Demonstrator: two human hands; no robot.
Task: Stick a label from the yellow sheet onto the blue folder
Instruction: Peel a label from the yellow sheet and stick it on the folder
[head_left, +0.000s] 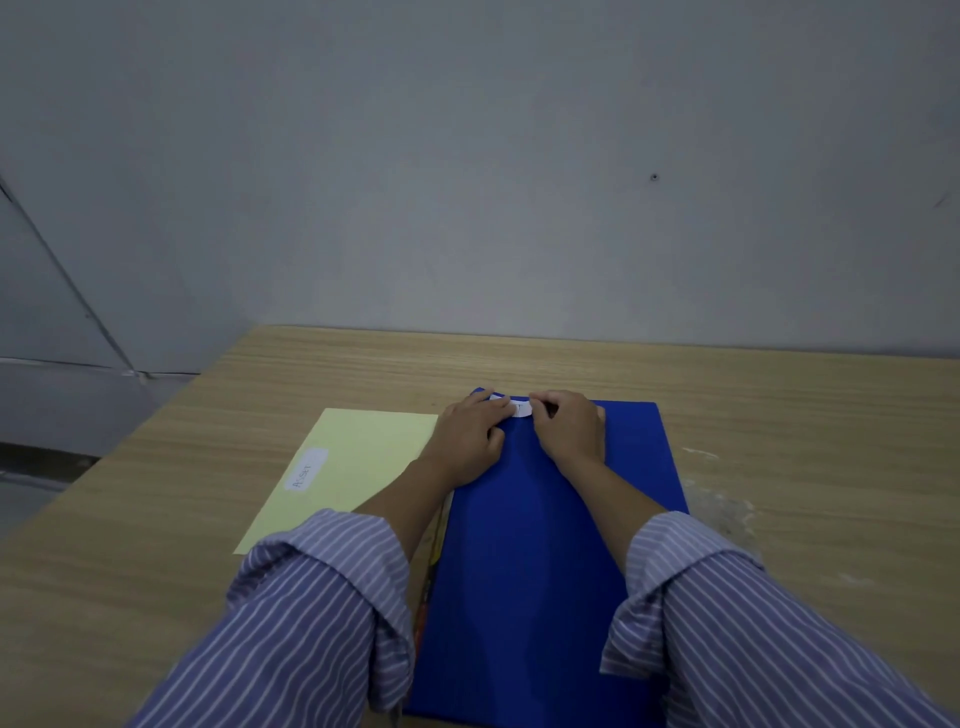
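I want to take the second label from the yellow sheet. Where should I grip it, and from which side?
Judging by its pose, pick at the label's rounded near end, coming from the sheet's near edge. It lies flat, so lift a corner with a fingernail first.

Blue folder: closed, flat on the counter, long side running away from the camera, plain deep blue cover. White label: small, rounded corners, lying across the folder's far end near the top-left corner; partly covered, so can't tell if it's fully stuck down; writing too blurred to read. Yellow sheet: pale, flat, just left of the folder, w/ one white label left on it, handwritten, prob. "ASSET".
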